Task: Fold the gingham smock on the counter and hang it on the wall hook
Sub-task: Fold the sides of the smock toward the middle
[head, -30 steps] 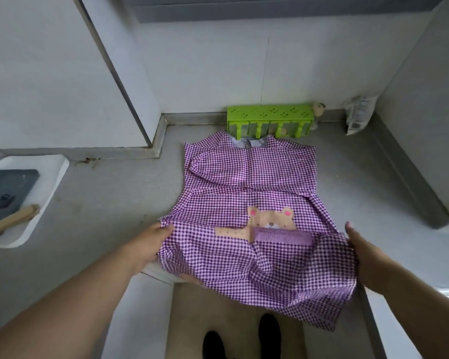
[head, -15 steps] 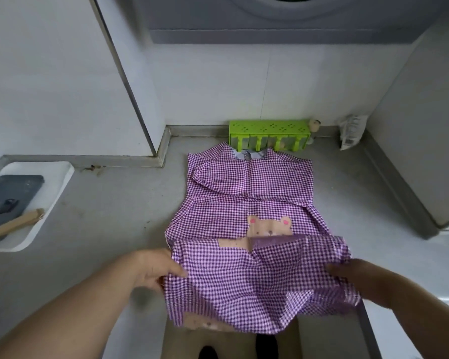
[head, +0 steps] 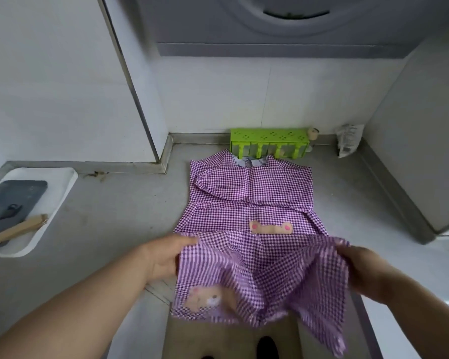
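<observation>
counter (head: 101, 224) grey, gingham smock (head: 249, 198) on it, white walls (head: 49, 86) behind

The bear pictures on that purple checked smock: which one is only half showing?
The bear in the middle of the gingham smock, on the counter: only its pink-cheeked top shows above the lifted hem. The other bear, near the left hand, shows whole.

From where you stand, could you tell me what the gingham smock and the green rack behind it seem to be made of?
Gingham smock: thin woven cloth, matte; it creases and drapes limply.
Green rack: probably moulded plastic, smooth, uniform bright colour, punched hole pattern.
</observation>
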Available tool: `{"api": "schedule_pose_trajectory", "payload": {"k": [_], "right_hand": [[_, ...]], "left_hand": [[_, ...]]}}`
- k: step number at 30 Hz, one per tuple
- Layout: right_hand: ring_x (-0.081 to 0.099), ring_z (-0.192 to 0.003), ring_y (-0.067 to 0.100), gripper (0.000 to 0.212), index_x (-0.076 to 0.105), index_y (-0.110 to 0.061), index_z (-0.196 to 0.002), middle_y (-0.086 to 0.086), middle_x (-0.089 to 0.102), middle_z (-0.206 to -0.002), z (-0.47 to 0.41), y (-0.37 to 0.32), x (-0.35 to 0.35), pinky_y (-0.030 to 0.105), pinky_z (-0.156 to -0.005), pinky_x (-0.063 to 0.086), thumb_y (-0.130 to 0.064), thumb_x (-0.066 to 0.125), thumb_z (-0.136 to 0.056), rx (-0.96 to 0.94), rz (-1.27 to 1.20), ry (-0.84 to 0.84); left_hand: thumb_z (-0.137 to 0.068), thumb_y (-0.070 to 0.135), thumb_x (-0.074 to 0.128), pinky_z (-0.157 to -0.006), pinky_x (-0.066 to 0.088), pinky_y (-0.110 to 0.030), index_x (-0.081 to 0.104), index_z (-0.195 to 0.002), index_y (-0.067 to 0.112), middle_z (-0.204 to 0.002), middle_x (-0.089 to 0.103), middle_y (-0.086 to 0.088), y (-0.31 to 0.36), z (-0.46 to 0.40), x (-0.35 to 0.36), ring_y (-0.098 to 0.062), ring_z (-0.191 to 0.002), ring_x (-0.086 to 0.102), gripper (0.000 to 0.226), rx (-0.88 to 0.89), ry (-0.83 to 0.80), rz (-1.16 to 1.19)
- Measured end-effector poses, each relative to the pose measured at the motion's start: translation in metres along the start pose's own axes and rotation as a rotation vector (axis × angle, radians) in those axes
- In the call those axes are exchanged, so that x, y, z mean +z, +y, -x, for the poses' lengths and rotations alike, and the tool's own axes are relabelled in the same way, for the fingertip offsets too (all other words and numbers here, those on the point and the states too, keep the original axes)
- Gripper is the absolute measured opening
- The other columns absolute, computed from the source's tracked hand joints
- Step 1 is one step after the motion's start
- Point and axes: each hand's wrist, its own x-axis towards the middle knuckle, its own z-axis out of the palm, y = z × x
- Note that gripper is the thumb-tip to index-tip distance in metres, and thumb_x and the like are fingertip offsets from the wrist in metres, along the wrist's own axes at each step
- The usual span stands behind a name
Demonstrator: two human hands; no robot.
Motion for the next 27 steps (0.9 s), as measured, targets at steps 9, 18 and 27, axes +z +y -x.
{"api": "schedule_pose_trajectory", "payload": {"k": [9,18,27], "right_hand": [[0.074,-0.086,0.034,0.028,0.069,-0.001,-0.115,0.018,0.076,-0.099,-0.006,-0.013,0.022,0.039,-0.073,0.06,-0.023,0.065,-0.099,-0.152,0.19,0.342],[0.065,-0.097,0.035,0.026,0.069,0.0,-0.113,0.02,0.071,-0.105,0.019,-0.036,0.049,0.053,-0.101,0.051,-0.006,0.045,-0.104,-0.21,-0.093,0.148],[0.061,-0.092,0.005,0.049,0.063,-0.031,-0.125,-0.012,0.055,-0.118,0.011,-0.026,0.05,0.011,-0.071,0.05,-0.005,0.076,-0.086,-0.659,0.979,0.28]], "left_hand": [[-0.091,0.01,0.077,-0.071,0.063,-0.046,0.072,-0.115,-0.005,-0.092,0.08,-0.02,0.01,-0.022,-0.007,-0.039,-0.085,0.078,0.029,0.08,0.418,0.073],[-0.098,-0.008,0.034,-0.073,0.062,-0.043,0.07,-0.125,0.002,-0.127,0.071,-0.024,0.045,0.037,0.016,-0.034,-0.101,0.072,0.046,0.201,0.062,0.268],[-0.096,0.008,0.064,-0.086,0.054,-0.024,0.065,-0.129,0.039,-0.128,0.063,0.016,0.047,0.034,0.026,-0.003,-0.103,0.06,0.046,0.694,0.244,-1.192]]}}
